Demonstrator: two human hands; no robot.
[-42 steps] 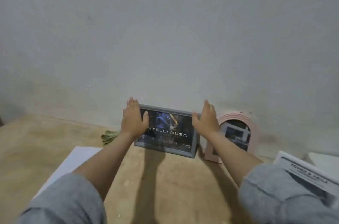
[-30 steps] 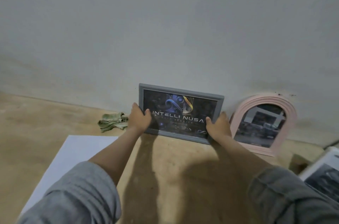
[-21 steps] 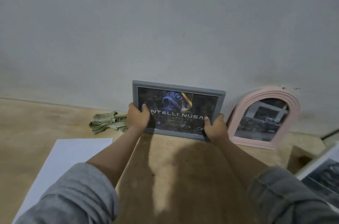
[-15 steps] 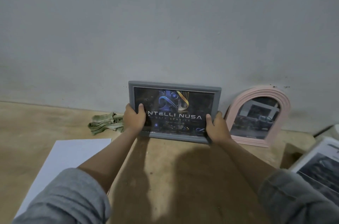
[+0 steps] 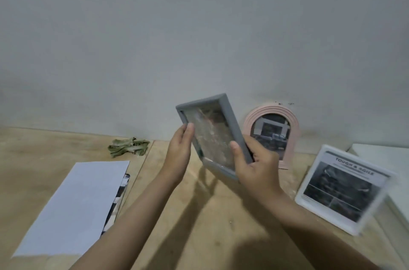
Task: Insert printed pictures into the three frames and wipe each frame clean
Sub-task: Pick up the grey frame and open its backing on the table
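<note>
I hold the grey picture frame (image 5: 230,123) up off the table, turned on end and tilted, its glass blurred with glare. My right hand (image 5: 254,165) grips its lower right corner, thumb on the front. My left hand (image 5: 180,152) rests flat against its left edge with fingers straight. Behind it a pink arched frame (image 5: 292,121) with a dark picture leans on the wall. A white frame (image 5: 309,190) holding a black-and-white print stands at the right. A crumpled green cloth (image 5: 128,147) lies by the wall at the left.
White sheets of paper (image 5: 75,205) lie on the wooden table (image 5: 210,214) at the left, with a printed picture's edge (image 5: 117,201) showing under them. A white box (image 5: 385,159) sits at the far right. A grey wall runs along the back.
The grey frame stood landscape against the wall with both hands on its lower corners. It has been lifted, turned on end and tilted toward me.
</note>
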